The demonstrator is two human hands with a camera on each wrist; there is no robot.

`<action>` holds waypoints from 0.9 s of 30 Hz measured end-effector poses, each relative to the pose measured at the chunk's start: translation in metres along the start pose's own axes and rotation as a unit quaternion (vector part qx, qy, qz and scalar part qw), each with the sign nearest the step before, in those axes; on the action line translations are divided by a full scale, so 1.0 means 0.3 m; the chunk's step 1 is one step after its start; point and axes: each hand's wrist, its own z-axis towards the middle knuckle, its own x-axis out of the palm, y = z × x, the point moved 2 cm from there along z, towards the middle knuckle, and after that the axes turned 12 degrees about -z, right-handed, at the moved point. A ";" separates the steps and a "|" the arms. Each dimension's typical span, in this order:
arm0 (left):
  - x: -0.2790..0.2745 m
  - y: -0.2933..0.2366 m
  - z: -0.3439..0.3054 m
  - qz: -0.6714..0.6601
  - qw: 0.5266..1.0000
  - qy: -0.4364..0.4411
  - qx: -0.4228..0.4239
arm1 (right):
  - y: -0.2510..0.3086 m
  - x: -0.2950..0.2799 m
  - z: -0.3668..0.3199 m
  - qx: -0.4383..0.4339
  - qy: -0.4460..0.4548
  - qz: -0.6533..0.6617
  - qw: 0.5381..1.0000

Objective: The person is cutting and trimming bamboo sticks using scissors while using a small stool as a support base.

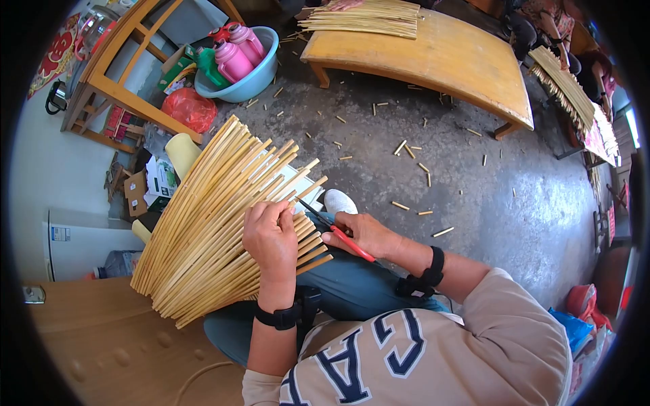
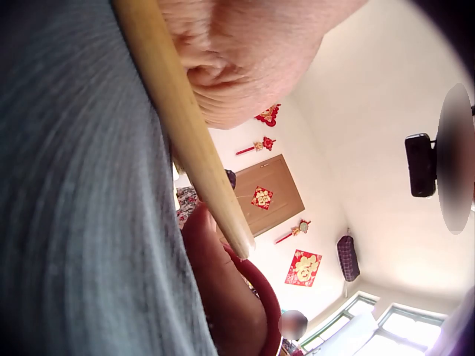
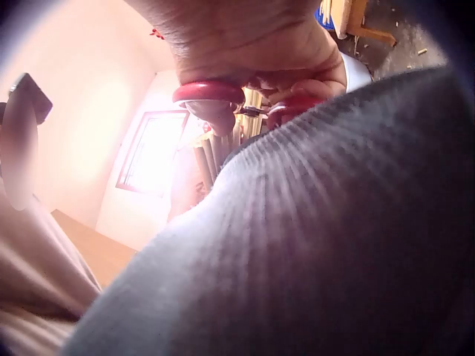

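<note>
A fanned mat of thin straw-coloured sticks [image 1: 203,223] lies across my lap, its uneven ends towards the right. My left hand [image 1: 272,237] is over these ends, fingers curled and pinching at the mat's edge; what exactly lies between the fingertips I cannot tell. In my right hand [image 1: 365,233] is a pair of scissors with red handles [image 1: 353,245], thumb and fingers through the loops. Their dark blades point at the left fingertips, among the stick ends. One stick end [image 2: 185,119] shows large in the left wrist view. The right wrist view shows the red loops [image 3: 208,93] around the fingers.
Cut stick pieces [image 1: 401,206] litter the grey floor. A low wooden table [image 1: 433,51] bears another stick mat [image 1: 365,17]. At back left, a blue basin [image 1: 261,78] holds pink flasks beside a wooden frame [image 1: 115,61]. People sit at far right by a further mat [image 1: 565,88].
</note>
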 end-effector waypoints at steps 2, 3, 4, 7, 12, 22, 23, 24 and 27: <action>0.002 0.002 -0.001 -0.002 1.000 0.004 -0.002 | -0.008 0.006 0.009 -0.003 0.002 -0.001 1.000; 0.003 0.006 -0.002 -0.006 1.000 0.005 -0.002 | -0.010 0.009 0.011 -0.006 0.004 -0.001 1.000; 0.004 0.009 -0.003 -0.010 1.000 0.007 -0.003 | -0.011 0.009 0.012 -0.006 0.004 -0.001 1.000; 0.006 0.012 0.000 -0.010 1.000 0.004 0.002 | -0.008 0.003 0.017 -0.016 -0.006 0.016 1.000; 0.007 0.012 0.003 -0.026 1.000 0.003 -0.015 | 0.007 -0.007 0.016 -0.032 -0.018 0.002 0.999; 0.004 -0.004 0.016 -0.010 1.000 0.024 0.011 | 0.015 -0.004 0.024 -0.044 -0.036 -0.024 0.998; 0.004 -0.004 0.016 -0.010 1.000 0.024 0.010 | 0.016 -0.005 0.024 -0.041 -0.033 -0.025 0.998; 0.004 -0.006 0.017 -0.006 1.000 0.027 0.012 | 0.017 -0.006 0.023 -0.038 -0.029 -0.026 0.999; 0.005 -0.006 0.018 -0.002 0.999 0.029 0.014 | 0.022 -0.004 0.019 -0.045 -0.032 0.028 0.998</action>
